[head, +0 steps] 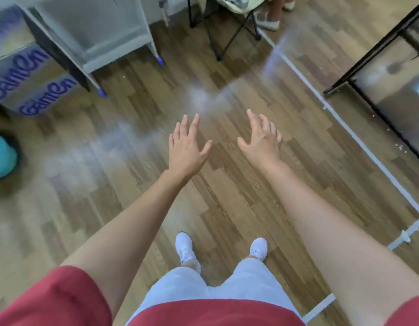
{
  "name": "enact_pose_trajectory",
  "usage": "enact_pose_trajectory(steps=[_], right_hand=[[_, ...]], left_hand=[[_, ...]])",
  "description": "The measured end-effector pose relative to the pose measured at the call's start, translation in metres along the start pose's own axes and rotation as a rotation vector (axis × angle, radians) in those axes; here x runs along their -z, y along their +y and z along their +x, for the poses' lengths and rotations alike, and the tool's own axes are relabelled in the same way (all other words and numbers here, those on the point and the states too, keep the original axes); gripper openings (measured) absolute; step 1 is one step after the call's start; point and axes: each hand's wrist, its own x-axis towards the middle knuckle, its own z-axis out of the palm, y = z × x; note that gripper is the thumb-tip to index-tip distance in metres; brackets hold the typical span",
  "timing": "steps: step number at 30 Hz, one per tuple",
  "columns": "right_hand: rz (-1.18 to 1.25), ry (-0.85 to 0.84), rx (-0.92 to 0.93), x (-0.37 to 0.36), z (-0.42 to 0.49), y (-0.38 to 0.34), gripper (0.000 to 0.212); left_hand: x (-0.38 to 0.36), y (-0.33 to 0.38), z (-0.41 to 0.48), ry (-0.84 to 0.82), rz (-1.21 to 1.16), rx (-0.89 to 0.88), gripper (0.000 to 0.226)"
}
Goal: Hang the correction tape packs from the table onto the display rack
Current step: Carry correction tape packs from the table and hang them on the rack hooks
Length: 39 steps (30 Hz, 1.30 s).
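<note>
My left hand point(187, 147) and my right hand point(262, 140) are stretched out in front of me over the wooden floor, side by side, fingers straight and spread, holding nothing. No correction tape pack is in view. A grey mesh-panelled rack point(105, 31) with blue-tipped feet stands at the upper left, only its lower part showing. A black-framed table point(373, 57) reaches in from the upper right; only its frame and the shiny space under it are visible.
Cardboard boxes with blue lettering point(27, 85) sit at the left, a turquoise bucket point(1, 156) below them. A black folding chair point(227, 27) and someone's feet point(272, 17) are at the top. White tape lines point(359, 140) mark the floor on the right.
</note>
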Motion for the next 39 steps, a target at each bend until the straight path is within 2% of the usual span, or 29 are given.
enact_pose_trajectory(steps=[5, 10, 22, 33, 39], right_hand=[[0.008, -0.039, 0.132, -0.043, 0.027, -0.113, 0.070], [-0.060, -0.081, 0.299, -0.075, 0.064, -0.203, 0.070], [-0.136, -0.138, 0.596, -0.088, 0.233, -0.379, 0.068], [-0.109, -0.088, 0.706, -0.077, 0.391, -0.519, 0.074], [-0.134, -0.020, 0.665, -0.056, 0.494, -0.593, 0.076]], left_hand=[[0.068, -0.100, 0.017, 0.110, -0.033, 0.127, 0.068], [0.113, -0.169, 0.042, 0.192, -0.054, 0.257, 0.067], [0.209, -0.257, 0.189, 0.376, -0.135, 0.539, 0.068], [0.306, -0.318, 0.356, 0.441, -0.123, 0.550, 0.067], [0.373, -0.346, 0.472, 0.469, -0.132, 0.482, 0.070]])
